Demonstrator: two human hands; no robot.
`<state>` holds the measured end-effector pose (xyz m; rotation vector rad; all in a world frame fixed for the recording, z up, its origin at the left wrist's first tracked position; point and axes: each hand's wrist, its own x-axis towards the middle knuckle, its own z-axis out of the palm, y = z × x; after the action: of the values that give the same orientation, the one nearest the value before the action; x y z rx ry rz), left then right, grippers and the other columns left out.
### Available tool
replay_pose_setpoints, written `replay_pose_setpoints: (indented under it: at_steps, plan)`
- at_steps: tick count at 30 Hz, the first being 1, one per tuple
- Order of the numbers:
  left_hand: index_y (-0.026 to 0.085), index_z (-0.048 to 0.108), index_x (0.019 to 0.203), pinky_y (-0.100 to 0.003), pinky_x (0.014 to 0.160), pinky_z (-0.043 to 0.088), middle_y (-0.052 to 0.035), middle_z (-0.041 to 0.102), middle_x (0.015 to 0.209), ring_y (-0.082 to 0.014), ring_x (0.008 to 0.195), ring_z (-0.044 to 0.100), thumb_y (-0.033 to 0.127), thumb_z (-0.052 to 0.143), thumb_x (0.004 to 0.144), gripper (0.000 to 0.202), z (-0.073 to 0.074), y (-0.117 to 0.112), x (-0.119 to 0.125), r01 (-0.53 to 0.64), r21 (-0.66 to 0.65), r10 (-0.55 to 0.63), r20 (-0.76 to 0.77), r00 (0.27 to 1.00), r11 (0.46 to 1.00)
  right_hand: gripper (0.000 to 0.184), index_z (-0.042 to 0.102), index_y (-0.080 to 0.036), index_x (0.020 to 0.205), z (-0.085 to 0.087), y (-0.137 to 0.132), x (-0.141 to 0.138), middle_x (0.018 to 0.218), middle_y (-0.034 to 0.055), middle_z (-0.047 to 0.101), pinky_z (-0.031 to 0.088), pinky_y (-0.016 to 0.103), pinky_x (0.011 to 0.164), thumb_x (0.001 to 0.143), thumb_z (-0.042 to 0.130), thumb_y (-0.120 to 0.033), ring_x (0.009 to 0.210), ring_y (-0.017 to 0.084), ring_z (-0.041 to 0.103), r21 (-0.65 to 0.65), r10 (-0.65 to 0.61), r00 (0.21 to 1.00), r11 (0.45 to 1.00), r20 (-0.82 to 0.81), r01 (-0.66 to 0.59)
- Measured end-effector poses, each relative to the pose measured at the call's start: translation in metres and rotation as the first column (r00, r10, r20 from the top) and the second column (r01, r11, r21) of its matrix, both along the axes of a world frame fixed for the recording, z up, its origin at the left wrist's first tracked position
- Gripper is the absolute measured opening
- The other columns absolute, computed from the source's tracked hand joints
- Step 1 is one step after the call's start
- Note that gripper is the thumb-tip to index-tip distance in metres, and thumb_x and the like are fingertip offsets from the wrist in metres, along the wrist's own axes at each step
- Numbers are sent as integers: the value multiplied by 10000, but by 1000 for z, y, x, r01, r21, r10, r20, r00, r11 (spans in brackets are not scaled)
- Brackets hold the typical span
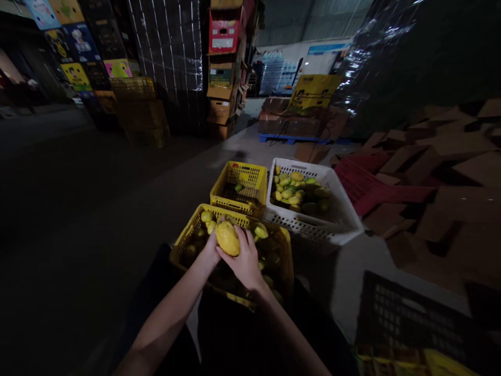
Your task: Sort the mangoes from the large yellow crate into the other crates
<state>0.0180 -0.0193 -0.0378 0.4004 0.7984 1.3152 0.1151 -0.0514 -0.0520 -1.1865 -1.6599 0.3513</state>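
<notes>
Both my hands are around one yellow oval fruit (227,238), raised above the near yellow crate (290,256). My left hand (212,249) holds it from the left, its fingers mostly hidden behind the fruit. On the other side, my right hand (245,259) has its thumb under the fruit and its fingers along the right. Yellow and greenish fruits of the same sort lie in the crate below, many in shadow. One yellow fruit (260,230) sits just beyond my right fingers.
Behind stands a second yellow crate (256,175) with a green fruit (238,187) inside. To its right, a white crate (344,209) holds several yellow-green fruits. Flattened cardboard (450,230) and a red crate (385,190) lie at right. A dark crate (407,313) is at lower right.
</notes>
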Motion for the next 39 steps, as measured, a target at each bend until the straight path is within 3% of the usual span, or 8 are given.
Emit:
replay_pose_setpoints:
  at_steps: [3,7,14,20,26,29,33,39]
  plan:
    - [207,615,1012,-354,919,550,-68,722,991,-272,1050,684,398,857,707,434,17,10,-5,-102,50,107,-94,990,993,548,596,-235,1294,2,7,8,1247,147,649,516,549,1045,785,723,-395,1167,335,624,66,-42,997,997,-69,47]
    - [237,553,1095,-329,1012,480,-46,647,1123,-247,1153,612,187,957,499,722,39,13,-21,-220,365,353,-353,866,905,536,599,-236,1264,16,14,26,1217,146,680,527,544,1026,771,743,-387,1139,328,645,160,-154,975,971,-159,180]
    - [223,597,1136,-352,1085,396,-83,611,1204,-270,1184,571,195,929,579,648,54,-12,-30,88,630,378,-565,733,772,505,610,-233,1230,37,11,45,1199,139,693,517,524,1045,773,784,-360,1128,313,658,242,-206,958,937,-197,251]
    - [217,642,1085,-357,1038,430,-81,645,1155,-275,1124,598,184,940,543,620,59,-16,-29,101,615,347,-564,749,782,472,620,-251,1211,44,6,49,1219,123,681,514,529,1053,774,786,-317,1162,303,641,234,-114,975,959,-191,158]
    - [233,749,1097,-392,1092,409,-100,676,1193,-313,1184,592,198,939,570,562,69,-15,-38,180,666,379,-602,703,724,508,689,-247,1172,52,3,52,1241,121,648,517,523,1042,699,851,-339,1179,317,621,149,-76,961,982,-265,119]
    - [234,787,1070,-404,1083,431,-103,699,1167,-332,1172,603,163,959,500,599,67,-12,-41,146,609,320,-587,743,779,592,721,-237,1145,54,5,53,1236,106,686,532,494,1015,594,919,-326,1152,316,640,-41,-40,896,999,-441,24]
    - [183,793,977,-363,896,540,-88,747,1013,-294,985,674,203,970,464,543,59,-6,-42,98,413,164,-553,817,905,636,740,-215,1086,53,9,53,1110,71,767,581,437,927,494,962,-281,1023,286,703,-251,-27,691,942,-722,-225]
    - [176,732,920,-265,615,573,-65,757,868,-215,780,723,399,891,663,376,48,-1,-38,75,-9,-74,-309,948,997,433,741,-219,1072,51,5,50,1034,64,780,644,380,741,728,838,-462,913,254,747,-375,-141,455,793,-880,-480]
